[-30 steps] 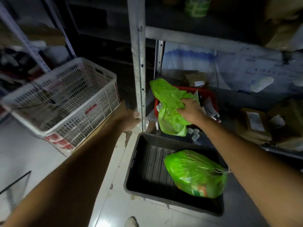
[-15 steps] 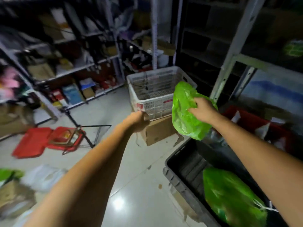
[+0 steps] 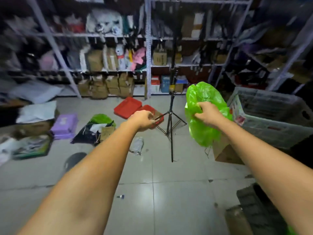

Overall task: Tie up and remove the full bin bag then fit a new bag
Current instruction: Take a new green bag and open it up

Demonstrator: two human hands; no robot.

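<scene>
Storage room vibes all around: grey tiled floor [image 3: 152, 192], metal shelving [image 3: 149, 48] along the far wall crammed with cardboard boxes and soft packets, most of it too blurry to make out.

Only the one head view, so here goes. Both bare arms stretch out forward. The right hand [image 3: 207, 112] has its fingers [image 3: 197, 108] curled tight and clamped on a crumpled bright green bin bag [image 3: 203, 129], gripping it about halfway up, so plastic puffs out above the knuckles and hangs loose below them, off the floor. The left hand [image 3: 143, 120] is apart from the bag, fingers drawn together in a loose fist; can't tell if anything's in it.

Just past the left fingertips sit some red trays [image 3: 127, 106] on the floor, and between the two hands, further out, stands a black tripod [image 3: 171, 119] with its legs spread. Beyond the right hand, behind the bag, there's a white slotted crate [image 3: 271, 116] sitting on a cardboard box [image 3: 223, 153]. Way off to the left of the left fingers: a purple box [image 3: 65, 123], and a pile of black and green stuff [image 3: 98, 128] beside it. Bottom right corner, under the right forearm, a dark tub [image 3: 254, 206] edge pokes in.
</scene>
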